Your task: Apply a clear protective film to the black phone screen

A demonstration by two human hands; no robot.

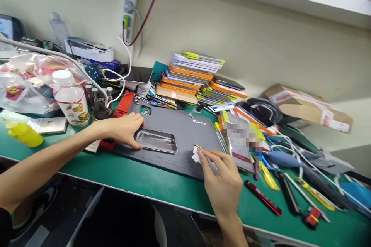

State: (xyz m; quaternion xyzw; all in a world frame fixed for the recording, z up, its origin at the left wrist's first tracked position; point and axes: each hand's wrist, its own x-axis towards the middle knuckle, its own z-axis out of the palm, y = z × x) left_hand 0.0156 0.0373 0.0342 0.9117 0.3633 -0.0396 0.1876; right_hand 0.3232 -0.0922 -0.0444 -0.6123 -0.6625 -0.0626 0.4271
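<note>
A phone (156, 141) with a glossy face lies flat on a grey work mat (185, 129). My left hand (123, 128) rests on the phone's left end, fingers curled round its edge and holding it down. My right hand (223, 183) is at the mat's right edge, fingers pinched on thin tweezers (203, 152). The tweezer tip meets a small white scrap (196, 157) lying on the mat, a hand's width right of the phone.
Stacks of flat packets (197, 75) stand behind the mat. A white bottle (72, 98) and a yellow bottle (23, 134) are at left. Pens, cables and a blue blower (282, 159) crowd the green table (150, 183) at right. A cardboard box (307, 106) lies at the back right.
</note>
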